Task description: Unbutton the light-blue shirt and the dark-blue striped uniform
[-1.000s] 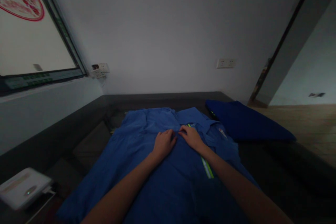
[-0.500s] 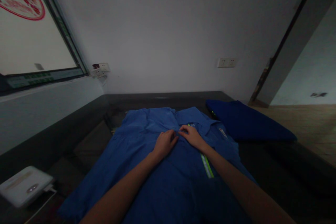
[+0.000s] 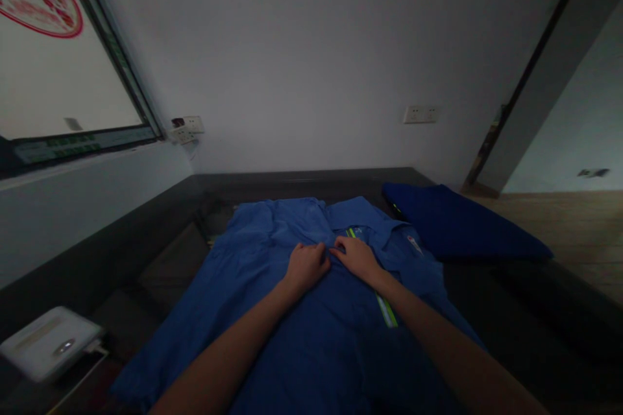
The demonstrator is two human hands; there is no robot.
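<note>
A blue work jacket [image 3: 272, 233] with a collar and a yellow-and-silver reflective strip [image 3: 386, 311] lies spread out in front of me. My left hand [image 3: 306, 266] rests at the jacket's middle, its fingers curled and pinching the cloth near the front opening. Just to its right, my right hand [image 3: 356, 256] pinches the same part of the jacket with thumb and forefinger. The fingertips of both hands almost meet. Whether a button or only the cloth edge is between them is too small to tell.
Folded dark blue cloth [image 3: 457, 224] lies to the right on the dark surface [image 3: 487, 311]. A white box-like device [image 3: 53, 343] with a cable sits at the lower left. Behind stands a wall with a socket [image 3: 421, 115]; a window [image 3: 63, 78] is at the left.
Both hands stay at the same spot on the jacket. The right hand has shifted slightly downward, and the left fingers are curled a little tighter.
</note>
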